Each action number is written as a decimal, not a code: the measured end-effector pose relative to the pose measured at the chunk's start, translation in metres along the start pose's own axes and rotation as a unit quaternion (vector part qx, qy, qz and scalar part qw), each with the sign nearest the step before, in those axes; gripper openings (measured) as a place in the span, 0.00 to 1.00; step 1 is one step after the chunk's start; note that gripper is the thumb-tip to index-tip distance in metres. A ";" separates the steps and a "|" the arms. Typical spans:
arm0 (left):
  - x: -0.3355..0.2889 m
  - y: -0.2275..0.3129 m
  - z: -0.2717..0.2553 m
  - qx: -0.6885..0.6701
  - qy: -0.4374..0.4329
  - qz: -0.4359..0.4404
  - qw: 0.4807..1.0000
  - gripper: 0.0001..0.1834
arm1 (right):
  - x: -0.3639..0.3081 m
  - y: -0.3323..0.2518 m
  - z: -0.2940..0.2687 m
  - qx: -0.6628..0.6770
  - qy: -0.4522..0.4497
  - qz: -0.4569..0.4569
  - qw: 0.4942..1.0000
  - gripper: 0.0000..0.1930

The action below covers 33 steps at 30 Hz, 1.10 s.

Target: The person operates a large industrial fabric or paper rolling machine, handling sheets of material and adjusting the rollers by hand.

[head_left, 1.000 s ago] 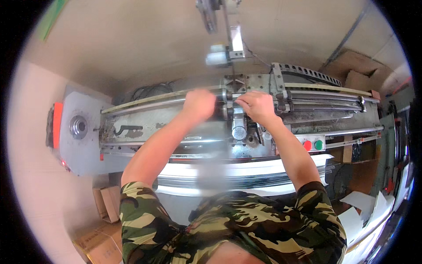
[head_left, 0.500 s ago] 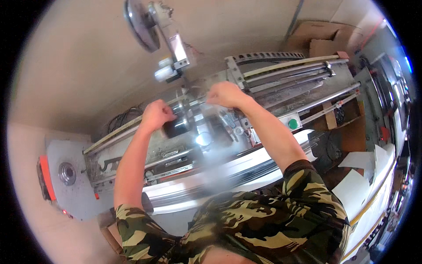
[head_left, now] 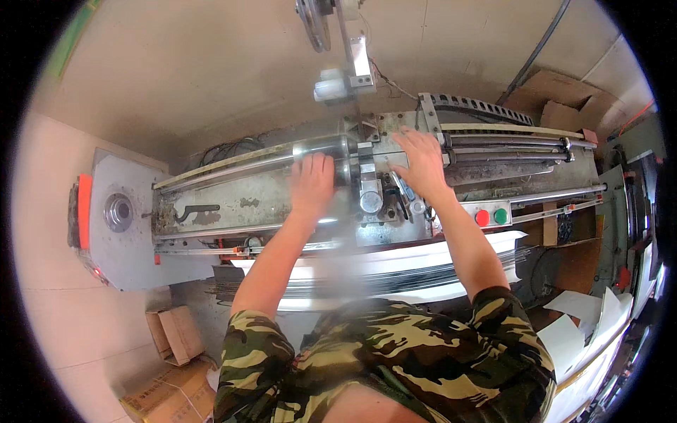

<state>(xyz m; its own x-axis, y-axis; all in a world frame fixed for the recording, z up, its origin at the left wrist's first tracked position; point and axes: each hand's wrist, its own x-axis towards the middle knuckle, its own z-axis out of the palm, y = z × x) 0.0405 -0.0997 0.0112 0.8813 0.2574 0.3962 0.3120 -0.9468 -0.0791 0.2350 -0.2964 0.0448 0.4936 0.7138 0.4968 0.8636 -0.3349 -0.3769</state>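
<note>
Above machine bed (head_left: 233, 187) | silvery cylinder (head_left: 331, 147), long axis left-right | nearer left hand (head_left: 314, 185) overlaps its near side, grip: cannot tell | right hand (head_left: 424, 166) farther right, fingers spread

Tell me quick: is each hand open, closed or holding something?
Left hand: open, slightly blurred, at the shiny cylinder; contact can't be told.
Right hand: open, fingers spread over the machine's metal plate, nothing visibly held.
</note>
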 end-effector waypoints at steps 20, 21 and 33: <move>-0.004 -0.005 -0.004 -0.012 0.108 0.020 0.994 0.08 | -0.176 0.050 -0.114 -0.184 -0.001 0.255 0.949 0.25; -0.004 -0.006 -0.006 -0.016 0.112 0.024 0.993 0.08 | -0.178 0.039 -0.110 -0.184 0.024 0.243 0.952 0.24; -0.001 -0.007 0.008 -0.116 0.120 0.026 0.986 0.07 | -0.223 -0.199 0.008 -0.043 0.063 0.294 0.953 0.13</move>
<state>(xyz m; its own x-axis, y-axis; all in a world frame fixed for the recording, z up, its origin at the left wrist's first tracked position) 0.0399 -0.0916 0.0041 0.7760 0.1808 0.6043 0.1548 -0.9833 0.0954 -0.0474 -0.3842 0.0027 0.8988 0.3084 0.3115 0.4356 -0.7070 -0.5571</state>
